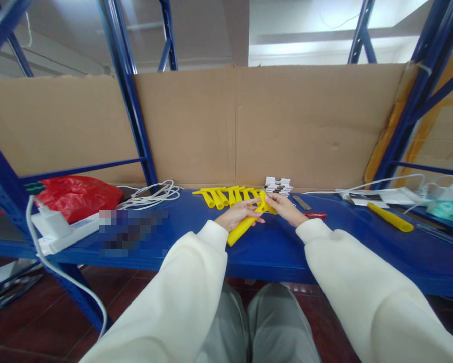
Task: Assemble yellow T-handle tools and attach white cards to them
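Both hands are on one yellow plastic tool [242,232], which has a thick round handle and a wider head, like a scraper. My left hand [238,214] is closed round it near the neck, with the handle pointing down toward the front edge. At the head, my right hand [283,207] pinches the right side between thumb and fingers. The fingers partly hide the head. Just behind lies a row of several similar yellow tools [216,196], their handles facing me. A small stack of white and dark flat pieces [278,185] stands beyond my right hand.
Right of my hand lie a grey flat strip [302,202] and a red-handled item [315,215]. A loose yellow handle [390,218] is farther right. White cables [154,194], a red plastic bag [78,196] and a power strip [73,233] occupy the left. Cardboard [279,126] walls the back.
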`<state>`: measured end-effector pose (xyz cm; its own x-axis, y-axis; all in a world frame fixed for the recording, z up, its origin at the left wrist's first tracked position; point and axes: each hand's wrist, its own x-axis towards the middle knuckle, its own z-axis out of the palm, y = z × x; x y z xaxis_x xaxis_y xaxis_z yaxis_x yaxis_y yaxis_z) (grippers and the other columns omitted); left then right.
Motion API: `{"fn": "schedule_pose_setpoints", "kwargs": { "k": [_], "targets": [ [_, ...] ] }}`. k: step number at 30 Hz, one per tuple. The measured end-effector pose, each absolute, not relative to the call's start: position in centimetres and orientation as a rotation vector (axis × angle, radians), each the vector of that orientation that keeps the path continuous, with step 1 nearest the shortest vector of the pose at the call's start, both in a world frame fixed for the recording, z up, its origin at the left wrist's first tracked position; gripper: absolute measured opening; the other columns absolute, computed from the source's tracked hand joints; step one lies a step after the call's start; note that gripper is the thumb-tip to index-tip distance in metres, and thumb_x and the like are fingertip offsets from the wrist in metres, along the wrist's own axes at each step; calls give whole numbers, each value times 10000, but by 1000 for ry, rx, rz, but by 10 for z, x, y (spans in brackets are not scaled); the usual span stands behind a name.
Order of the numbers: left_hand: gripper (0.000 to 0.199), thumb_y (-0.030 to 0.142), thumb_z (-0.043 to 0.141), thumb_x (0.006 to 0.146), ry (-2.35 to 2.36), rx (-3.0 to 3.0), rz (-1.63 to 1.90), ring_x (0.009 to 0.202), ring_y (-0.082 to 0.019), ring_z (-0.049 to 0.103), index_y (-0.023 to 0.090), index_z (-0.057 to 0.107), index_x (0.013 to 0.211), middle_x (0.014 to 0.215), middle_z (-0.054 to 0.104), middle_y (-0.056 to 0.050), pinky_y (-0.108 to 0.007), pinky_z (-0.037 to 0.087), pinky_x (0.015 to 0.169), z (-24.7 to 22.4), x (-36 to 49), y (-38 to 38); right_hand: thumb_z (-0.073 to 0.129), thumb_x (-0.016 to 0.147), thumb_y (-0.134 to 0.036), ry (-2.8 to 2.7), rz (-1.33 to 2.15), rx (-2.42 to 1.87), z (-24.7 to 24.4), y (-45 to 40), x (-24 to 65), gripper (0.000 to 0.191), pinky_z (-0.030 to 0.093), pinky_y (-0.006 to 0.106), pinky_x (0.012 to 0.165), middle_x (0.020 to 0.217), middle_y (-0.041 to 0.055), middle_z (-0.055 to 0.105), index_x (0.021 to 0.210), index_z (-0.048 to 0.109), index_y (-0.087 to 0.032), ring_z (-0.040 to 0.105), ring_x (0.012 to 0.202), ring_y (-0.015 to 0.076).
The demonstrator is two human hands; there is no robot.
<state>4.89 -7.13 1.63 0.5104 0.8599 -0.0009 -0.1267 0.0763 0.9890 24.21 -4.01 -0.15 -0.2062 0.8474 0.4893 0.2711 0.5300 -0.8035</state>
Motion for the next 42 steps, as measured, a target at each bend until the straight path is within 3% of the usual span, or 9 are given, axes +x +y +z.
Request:
{"fn": "schedule_pose_setpoints", "kwargs": {
  "k": [11, 20, 27, 31, 37, 42],
  "targets": [
    [782, -58, 660, 764, 646, 1321, 847, 675, -157, 723, 205, 509, 1485, 1005, 727, -91, -193, 484, 494, 16, 46, -71, 616, 647, -856, -1748, 671, -921, -1, -39, 242, 631, 455, 312, 647, 713, 0, 575, 728, 533, -236, 513, 676, 164],
    [784, -85, 625, 771, 695, 1199, 1044, 616, -116, 693, 192, 495, 1492, 1117, 709, -113, -179, 484, 465, 25, 51, -76, 532, 716, -870, -1580, 462, -922, 10, -25, 261, 660, 506, 396, 873, 937, 71, 706, 865, 614, -232, 631, 912, 230],
    [876, -83, 616, 772, 807, 1010, 1267, 594, -87, 679, 224, 386, 1560, 1194, 677, -120, -164, 464, 456, 29, 51, -75, 637, 785, -610, -1712, 113, -1395, 15, -22, 345, 394, 514, 440, 826, 809, 95, 742, 730, 689, -223, 664, 851, 282],
    [896, -65, 661, 746, 850, 997, 1282, 597, -91, 688, 235, 407, 1552, 1201, 685, -117, -161, 459, 457, 26, 49, -70, 647, 797, -533, -1867, -53, -1699, 1, -39, 372, 304, 505, 505, 815, 825, 88, 752, 722, 742, -254, 674, 880, 321],
    [847, -57, 690, 748, 895, 1038, 1234, 586, -96, 693, 218, 468, 1518, 1124, 712, -110, -161, 463, 456, 24, 47, -67, 715, 747, -517, -2040, 33, -1727, -4, -49, 369, 252, 504, 571, 822, 951, 94, 760, 774, 777, -275, 663, 923, 348],
    [833, -64, 675, 753, 901, 1054, 1207, 579, -102, 697, 225, 478, 1510, 1074, 713, -94, -161, 451, 451, 21, 46, -66, 784, 690, -431, -2023, 26, -1651, -15, -45, 365, 168, 505, 564, 807, 855, 68, 741, 741, 755, -273, 654, 849, 309]
  ]
}}
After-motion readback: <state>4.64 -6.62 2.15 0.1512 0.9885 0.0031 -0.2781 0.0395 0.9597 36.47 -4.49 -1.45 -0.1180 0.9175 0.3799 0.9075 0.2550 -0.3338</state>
